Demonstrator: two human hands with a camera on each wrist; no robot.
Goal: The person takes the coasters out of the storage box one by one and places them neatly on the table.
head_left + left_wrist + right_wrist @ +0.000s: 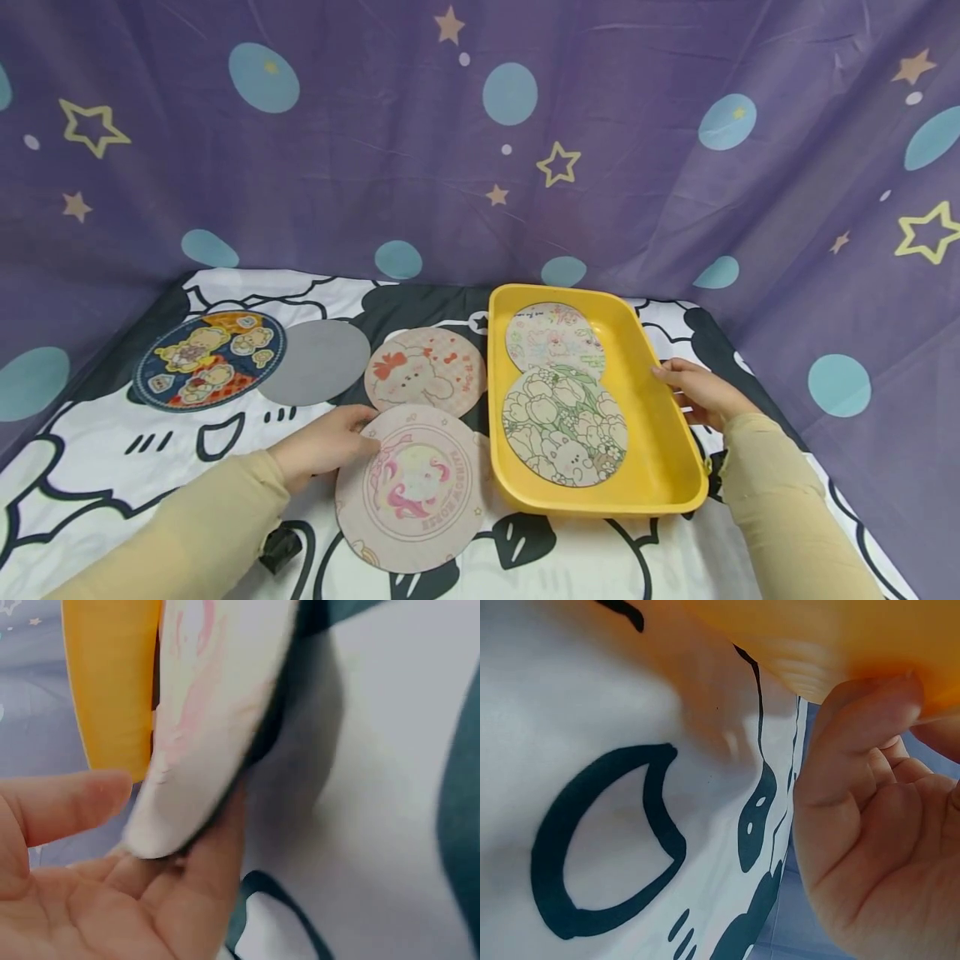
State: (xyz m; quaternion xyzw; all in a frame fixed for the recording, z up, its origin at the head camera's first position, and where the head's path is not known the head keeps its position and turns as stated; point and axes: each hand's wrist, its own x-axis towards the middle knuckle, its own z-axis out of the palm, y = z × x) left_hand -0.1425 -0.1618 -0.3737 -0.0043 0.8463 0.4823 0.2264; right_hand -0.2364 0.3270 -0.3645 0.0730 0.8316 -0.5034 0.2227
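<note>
My left hand [326,446] holds the left edge of a round mat [412,492] with a pink rainbow-horse print. In the left wrist view, the fingers [199,877] lie under this mat [180,757], which is raised off the cloth; the thumb stands beside its edge. My right hand [705,393] grips the right rim of a yellow tray [656,433], its curled fingers [877,705] against the outer wall in the right wrist view. Inside the tray, a tulip-print round mat [565,427] overlaps another pale printed round mat [555,335].
Left of the tray lie a rabbit-print round mat [426,371], a plain grey one [315,362] and a dark blue and orange one [210,360]. A black-and-white patterned cloth [180,450] covers the table. Behind hangs a purple curtain [450,192]. A small black object [281,548] is by the left sleeve.
</note>
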